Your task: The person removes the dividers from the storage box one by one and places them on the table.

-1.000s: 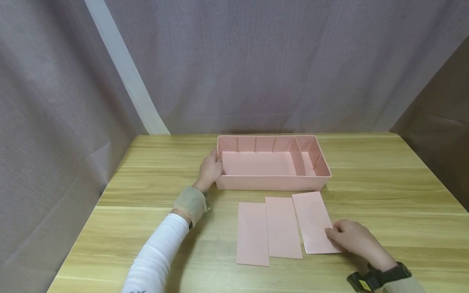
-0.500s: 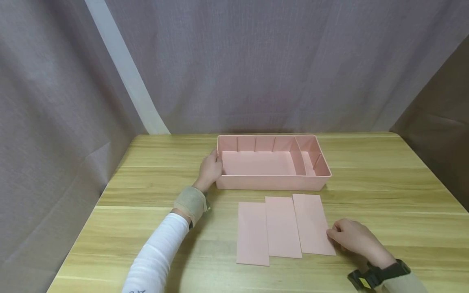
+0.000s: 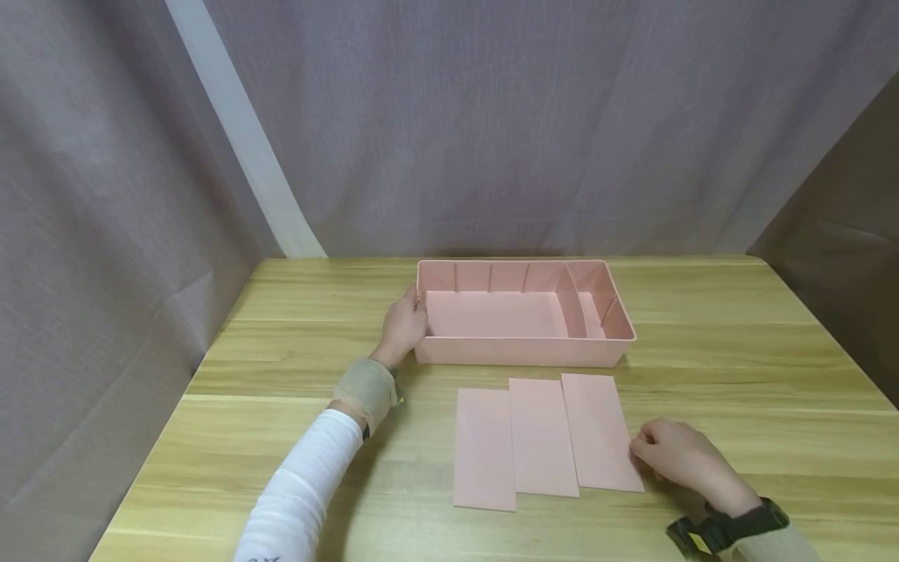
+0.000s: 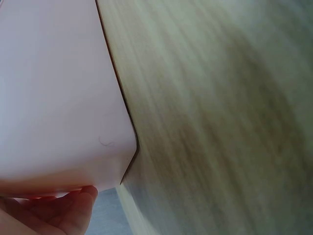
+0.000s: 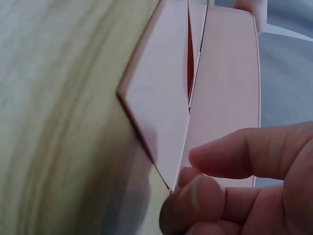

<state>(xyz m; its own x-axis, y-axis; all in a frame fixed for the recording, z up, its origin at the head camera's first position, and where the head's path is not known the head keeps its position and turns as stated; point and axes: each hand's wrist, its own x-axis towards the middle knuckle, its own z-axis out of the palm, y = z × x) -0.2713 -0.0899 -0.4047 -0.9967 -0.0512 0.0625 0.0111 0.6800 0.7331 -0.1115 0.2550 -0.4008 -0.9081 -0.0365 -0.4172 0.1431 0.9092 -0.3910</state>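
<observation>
A long pink storage box (image 3: 527,352) stands on the table, with its open top upward. My left hand (image 3: 405,321) holds its left end; in the left wrist view, fingers (image 4: 78,210) touch the end wall. Below the box lie three flat pink rectangular panels: a left one (image 3: 485,449), a middle one (image 3: 544,437) and a right one (image 3: 602,433). Just right of the last panel rests my right hand (image 3: 681,459). Its fingers hang loosely curled, and the right wrist view shows a gap between thumb and fingers, with nothing held.
One upright divider (image 3: 572,300) splits off a narrow compartment at the box's right end. Slots line the inner back wall. The wooden table (image 3: 281,375) reaches back to a grey curtain (image 3: 492,125), which also hangs along the left side.
The right panel has come down flat, turned slightly, beside the middle one. My right hand has let go of its edge and shifted a little right. The left hand stays at the box.
</observation>
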